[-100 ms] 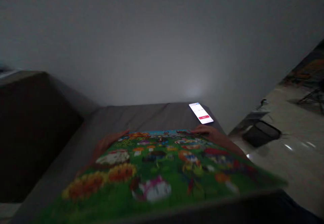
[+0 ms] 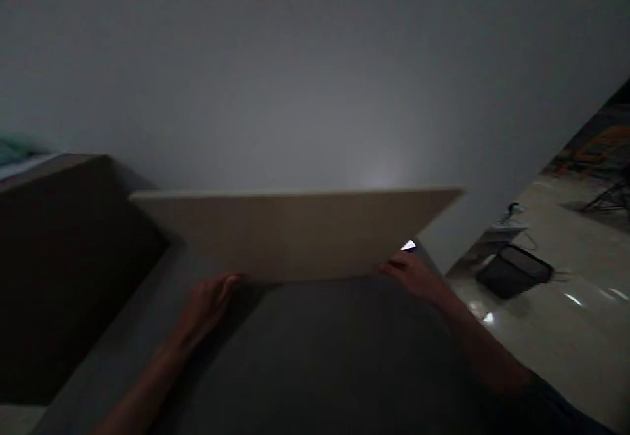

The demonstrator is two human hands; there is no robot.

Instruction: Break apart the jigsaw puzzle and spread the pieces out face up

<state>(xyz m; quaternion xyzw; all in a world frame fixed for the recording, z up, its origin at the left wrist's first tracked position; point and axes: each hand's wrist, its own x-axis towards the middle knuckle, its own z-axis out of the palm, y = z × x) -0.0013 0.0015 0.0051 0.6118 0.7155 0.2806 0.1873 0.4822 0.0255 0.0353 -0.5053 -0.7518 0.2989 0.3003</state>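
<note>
A large flat picture board (image 2: 295, 235) stands tilted on its lower edge, its plain beige back facing me and its printed side hidden. My left hand (image 2: 211, 297) is closed at the lower left end of the board, fingers curled against the edge. At the lower right end, my right hand (image 2: 411, 274) pinches the edge between thumb and fingers. Just beyond the right hand, one corner of a lit phone (image 2: 408, 245) shows; the board covers the rest. Under the board is a dark grey cloth-like surface (image 2: 315, 350). The light is dim.
A pale wall (image 2: 295, 81) rises behind the surface. On the left stands a dark brown block-like piece of furniture (image 2: 63, 258). To the right, a black mesh-like chair or basket (image 2: 514, 269) is on the shiny tiled floor (image 2: 581, 330).
The board has swung up and away from me. Its colourful printed side faced me before; now its plain back does. It now covers most of the phone.
</note>
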